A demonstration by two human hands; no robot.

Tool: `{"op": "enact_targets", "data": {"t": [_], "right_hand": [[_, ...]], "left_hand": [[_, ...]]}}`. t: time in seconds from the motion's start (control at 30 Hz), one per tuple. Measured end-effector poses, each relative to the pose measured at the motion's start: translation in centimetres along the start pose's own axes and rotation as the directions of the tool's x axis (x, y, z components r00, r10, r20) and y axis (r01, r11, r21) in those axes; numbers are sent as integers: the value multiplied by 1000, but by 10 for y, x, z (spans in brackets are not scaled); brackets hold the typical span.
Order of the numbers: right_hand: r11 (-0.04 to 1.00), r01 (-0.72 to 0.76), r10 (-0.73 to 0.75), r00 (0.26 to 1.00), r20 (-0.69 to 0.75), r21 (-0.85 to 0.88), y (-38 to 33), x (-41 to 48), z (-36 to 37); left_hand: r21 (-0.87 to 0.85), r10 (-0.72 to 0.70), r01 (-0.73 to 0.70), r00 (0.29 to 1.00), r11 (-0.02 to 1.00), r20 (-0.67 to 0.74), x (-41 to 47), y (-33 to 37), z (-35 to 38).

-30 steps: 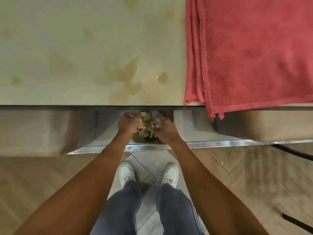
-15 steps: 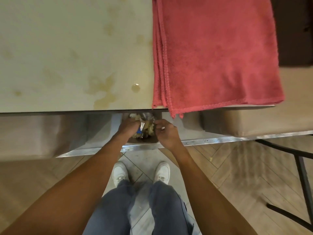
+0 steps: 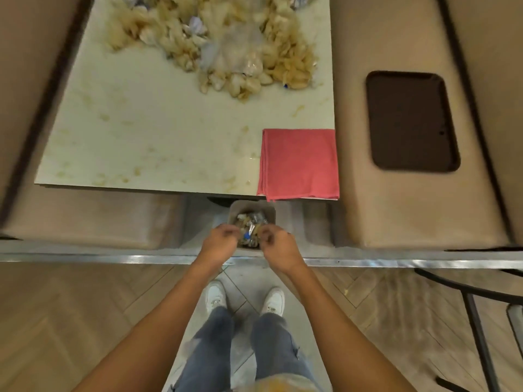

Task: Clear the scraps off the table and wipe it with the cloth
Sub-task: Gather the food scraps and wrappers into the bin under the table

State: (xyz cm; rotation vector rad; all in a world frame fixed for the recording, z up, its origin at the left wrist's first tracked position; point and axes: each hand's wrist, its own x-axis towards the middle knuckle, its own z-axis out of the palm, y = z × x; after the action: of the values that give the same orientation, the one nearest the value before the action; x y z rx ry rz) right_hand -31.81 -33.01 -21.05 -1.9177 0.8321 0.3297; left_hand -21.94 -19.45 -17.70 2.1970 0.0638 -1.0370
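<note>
The bench (image 3: pixel 147 142) runs away from the person, its pale top smeared with yellowish stains. The main heap of scraps (image 3: pixel 232 49) lies across its far end, well apart from both hands. It is spread crosswise nearly from side to side, and its closest lobe is toward the right. Reaching it means going straight ahead and up over the near edge. By my reading neither hand has a clear advantage, since the heap sits about square ahead of both.

The red cloth (image 3: pixel 300 162) lies folded flat on the near right corner of the bench, its edge slightly overhanging. It is much closer than the heap and nearer the right hand.

Below the near edge, a small bin (image 3: pixel 271 211) stands on the floor, already partly filled with scraps.

Both hands hover over the bin's near rim. The left hand (image 3: pixel 219 244) has loosely curled fingers with nothing visible in them. The right hand (image 3: pixel 278 247) is curled more narrowly. Whether its fingertips (image 3: pixel 264 232) pinch a scrap or only sit above the bin's contents, I cannot tell.
</note>
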Motion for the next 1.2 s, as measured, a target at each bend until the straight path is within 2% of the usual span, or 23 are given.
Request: {"op": "enact_targets", "data": {"t": [0.27,0.5,0.67,0.93,1.2], "right_hand": [[970,237,-238,971,14,55,-86,-72,-70],[902,426,-422,904,-71,62,-171,-89,-132],[868,496,-491,864,-112,17,-219,-77,-155],[885,464,-465,870,-163,-45,-261,-12,-159],[926,284,-338,918,-207,-250,-271,103,-142]], "left_hand": [[-3,207,-209,967,978,-146,-99,61,-47],[-40,378,-406,879,913,-292,-135,116,-98],[-46,411,-462,825,885,-388,-137,148,-131],[-66,408,-471,819,880,-404,-92,176,-166],[-115,371,-410,891,905,-263,12,213,-193]]}}
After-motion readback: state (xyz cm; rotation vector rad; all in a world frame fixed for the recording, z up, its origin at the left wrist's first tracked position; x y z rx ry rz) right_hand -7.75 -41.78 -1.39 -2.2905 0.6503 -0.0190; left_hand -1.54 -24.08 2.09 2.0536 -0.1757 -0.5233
